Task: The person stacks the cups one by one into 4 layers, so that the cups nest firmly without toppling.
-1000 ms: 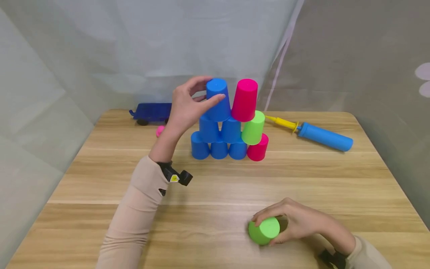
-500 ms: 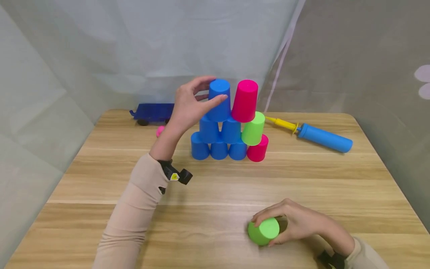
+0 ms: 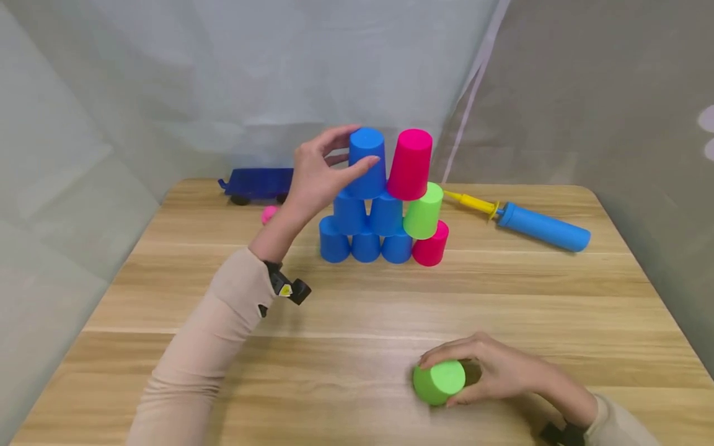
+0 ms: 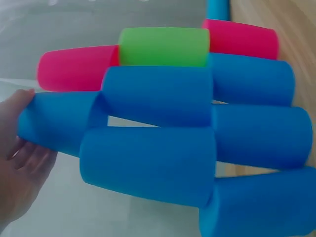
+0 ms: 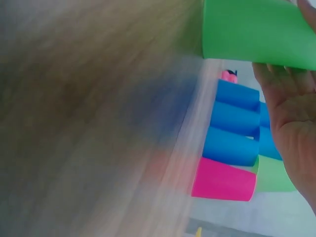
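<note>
A pyramid of upturned cups (image 3: 385, 229) stands at the back of the wooden table (image 3: 357, 297): blue ones, a pink one (image 3: 431, 245) and a green one (image 3: 423, 210) on the right. My left hand (image 3: 323, 167) grips the top blue cup (image 3: 367, 162), which sits beside a pink top cup (image 3: 410, 164). In the left wrist view the same blue cup (image 4: 59, 123) lies against my left hand (image 4: 19, 163). My right hand (image 3: 491, 368) holds a green cup (image 3: 439, 381) upside down on the table near the front; the right wrist view shows that cup (image 5: 254, 32) up close.
A blue and yellow hand pump (image 3: 530, 223) lies at the back right. A dark blue toy truck (image 3: 258, 184) and a small pink thing (image 3: 269, 214) sit at the back left. Grey cloth hangs behind the table.
The left hand and its blue cup have edged slightly right on top of the stack. The right hand stays on the green cup.
</note>
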